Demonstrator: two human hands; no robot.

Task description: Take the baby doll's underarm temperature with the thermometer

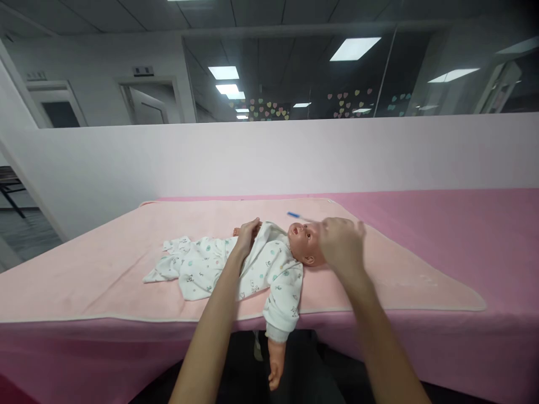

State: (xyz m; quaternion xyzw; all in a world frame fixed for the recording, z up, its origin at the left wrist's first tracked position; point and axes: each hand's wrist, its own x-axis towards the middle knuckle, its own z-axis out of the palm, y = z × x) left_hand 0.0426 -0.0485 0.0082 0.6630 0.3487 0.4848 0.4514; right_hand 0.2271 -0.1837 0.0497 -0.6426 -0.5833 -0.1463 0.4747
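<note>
A baby doll (305, 242) lies on its back with its head to the right, dressed in a white printed shirt (269, 264) and matching trousers (197, 266). My left hand (248, 235) is at the doll's chest, its fingers curled on the front edge of the shirt, which stands up a little beside them. Beside the doll's head, my right hand (343, 241) is closed and blurred by motion. From it a thin stick with a blue end (293, 215) points left above the doll's face. One doll arm (277, 359) hangs over the near table edge.
Under the doll is a pale pink blanket (113, 269), spread over a darker pink table cover (455, 241). A white wall (269, 157) with a window above it stands behind the table. A dark chair (12, 188) is at the far left.
</note>
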